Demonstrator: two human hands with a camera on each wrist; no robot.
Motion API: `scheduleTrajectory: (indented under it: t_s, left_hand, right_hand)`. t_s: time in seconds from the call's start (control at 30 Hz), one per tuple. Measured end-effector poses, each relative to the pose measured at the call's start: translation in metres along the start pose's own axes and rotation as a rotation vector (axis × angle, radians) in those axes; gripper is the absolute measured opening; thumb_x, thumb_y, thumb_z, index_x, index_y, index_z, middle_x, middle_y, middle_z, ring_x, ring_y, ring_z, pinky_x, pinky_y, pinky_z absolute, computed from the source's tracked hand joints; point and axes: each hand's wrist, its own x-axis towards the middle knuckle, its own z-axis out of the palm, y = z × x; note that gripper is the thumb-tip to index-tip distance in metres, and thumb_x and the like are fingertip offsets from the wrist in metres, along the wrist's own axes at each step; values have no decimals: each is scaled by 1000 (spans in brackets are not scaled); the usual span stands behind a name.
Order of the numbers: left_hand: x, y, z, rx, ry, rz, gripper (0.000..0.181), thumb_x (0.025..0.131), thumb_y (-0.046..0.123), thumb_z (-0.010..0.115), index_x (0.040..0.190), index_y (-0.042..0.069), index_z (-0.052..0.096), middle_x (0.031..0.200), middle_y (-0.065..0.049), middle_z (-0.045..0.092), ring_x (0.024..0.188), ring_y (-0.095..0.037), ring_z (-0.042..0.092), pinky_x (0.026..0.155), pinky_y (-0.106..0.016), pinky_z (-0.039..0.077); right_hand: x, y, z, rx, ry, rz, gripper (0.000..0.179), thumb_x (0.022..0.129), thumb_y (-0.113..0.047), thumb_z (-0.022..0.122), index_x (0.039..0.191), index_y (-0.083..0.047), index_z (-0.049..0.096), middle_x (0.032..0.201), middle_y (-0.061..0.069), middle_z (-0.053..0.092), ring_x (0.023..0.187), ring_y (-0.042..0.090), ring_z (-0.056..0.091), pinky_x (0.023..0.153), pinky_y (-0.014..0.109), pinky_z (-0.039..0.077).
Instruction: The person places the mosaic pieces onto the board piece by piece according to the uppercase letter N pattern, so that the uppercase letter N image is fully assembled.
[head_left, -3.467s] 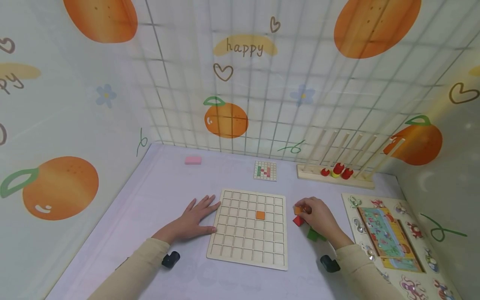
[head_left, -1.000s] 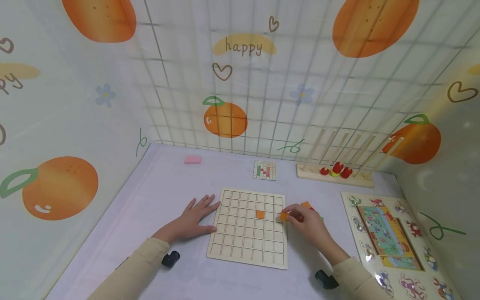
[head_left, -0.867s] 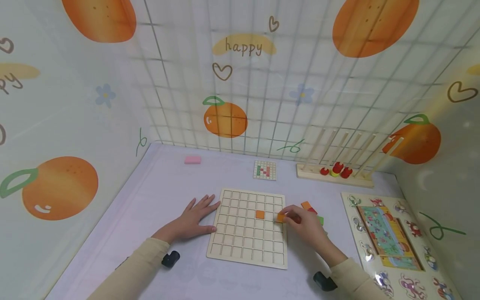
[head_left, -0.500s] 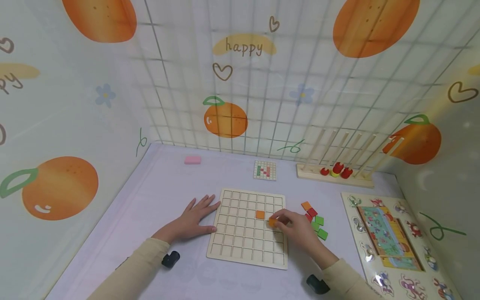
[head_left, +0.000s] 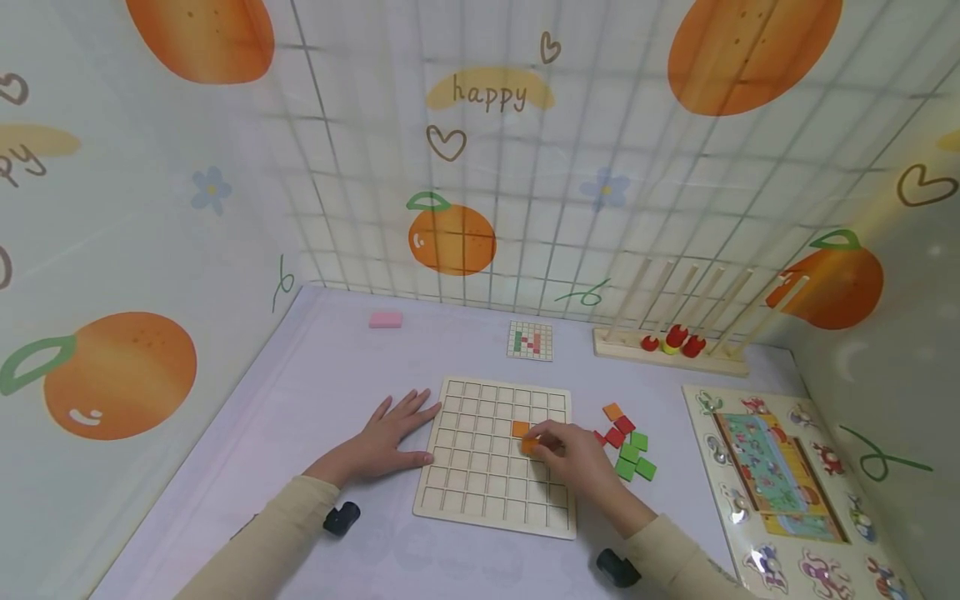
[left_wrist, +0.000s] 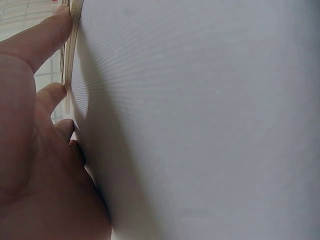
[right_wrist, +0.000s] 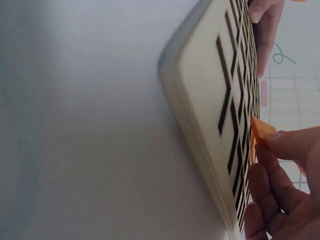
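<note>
My right hand (head_left: 573, 454) pinches an orange square tile (right_wrist: 261, 131) between thumb and fingers, over the wooden grid board (head_left: 480, 517). The tile is just in front of another orange tile (head_left: 521, 429), which lies in a cell of the board. Whether the held tile touches the board I cannot tell. At the board's left edge my left hand (head_left: 390, 437) lies with fingers spread, its thumb and index fingertip touching the rim. In the left wrist view, fingers (left_wrist: 52, 95) of that hand meet the board's edge.
Loose red, green and orange tiles (head_left: 628, 452) lie right of the board. Behind it is a small pattern card (head_left: 530, 341), with a pink block (head_left: 386, 320) farther left. A peg rack (head_left: 667, 354) and a picture puzzle board (head_left: 787, 475) stand at right.
My right hand has picked up an orange tile from the loose pile and carried it left over the board, beside the orange tile lying there. My left hand has stayed put.
</note>
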Motion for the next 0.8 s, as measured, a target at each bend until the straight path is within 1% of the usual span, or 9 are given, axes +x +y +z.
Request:
scheduleTrajectory:
  t_s: [0.23,0.43,0.67,0.8]
  left_hand:
    - [0,-1,2,-5,5,-4,85,94,59,64,162,22,29,171,-7,11,157,-29,3,124,-56,-5]
    - [0,-3,3,-2,7,1,86,94,59,63,163,22,28,171,-6,11,157,-29,3,124,-56,-4]
    - [0,-3,1,-3,-2,1,86,94,60,63,163,24,26,171,-5,9,157,-27,2,124,-55,-5]
    - [0,-3,1,-8,-2,3,86,94,60,63,163,24,27,171,-5,10,157,-27,2,124,-55,-5]
  right_hand:
    - [2,-1,7,-55,8,-79,17,91,-16,78,104,-28,75,90,-15,67,85,10,58,81,34,56]
    - [3,-5,10,-73,-10,-95,18,91,-16,78,106,-25,75,89,-15,65,84,10,55,77,31,54]
    - [4,-6,14,-111,17,-105,18,87,-15,82,101,-25,75,96,-13,61,87,9,51,74,26,51]
    - [5,-5,15,-126,21,-111,19,86,-16,83,102,-24,75,100,-12,60,90,10,51,75,26,52]
